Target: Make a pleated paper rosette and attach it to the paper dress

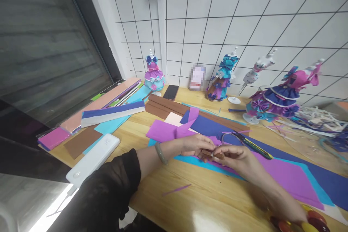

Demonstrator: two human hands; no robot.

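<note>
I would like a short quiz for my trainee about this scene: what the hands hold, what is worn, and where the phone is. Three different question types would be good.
1. Fill in: the left hand and the right hand hold a small piece of ____ colour between their fingers.
2. Choose: where is the greenish bangle? A) around the right wrist; B) around the left wrist; C) on the table.
3. True or false: the phone is in the right hand.

Key:
1. Brown.
2. B.
3. False; the phone lies on the table, apart from both hands.
</note>
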